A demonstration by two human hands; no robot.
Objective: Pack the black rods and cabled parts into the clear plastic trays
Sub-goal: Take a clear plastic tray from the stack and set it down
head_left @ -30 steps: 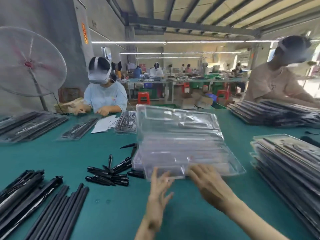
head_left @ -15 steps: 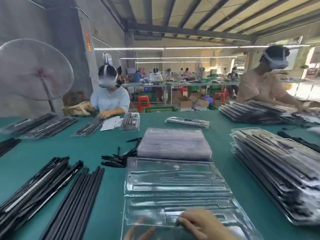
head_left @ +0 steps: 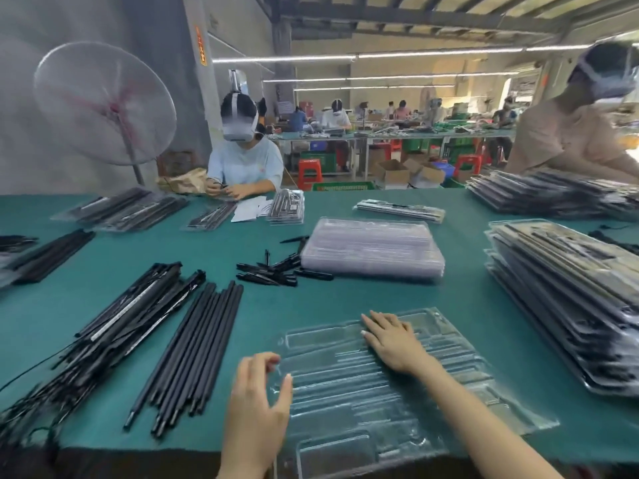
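Note:
An empty clear plastic tray (head_left: 397, 399) lies on the green table at the near edge. My right hand (head_left: 392, 338) rests flat on the tray's far part, fingers straight. My left hand (head_left: 257, 406) hovers at the tray's left edge with loosely bent fingers and holds nothing. A bundle of long black rods (head_left: 193, 344) lies to the left of the tray. Further left sits a heap of black cabled parts (head_left: 114, 333). A stack of empty clear trays (head_left: 373, 250) stands beyond, with short black pieces (head_left: 276, 269) scattered beside it.
Stacks of packed trays (head_left: 567, 299) fill the right side of the table. More packed trays (head_left: 128, 210) lie at the far left. One person (head_left: 243, 160) sits across the table, another (head_left: 574, 133) leans in at far right. A standing fan (head_left: 103, 105) is at the back left.
One clear tray has come off the stack and now lies at the near table edge. My right hand now lies flat on it and my left hand has come off to its left edge.

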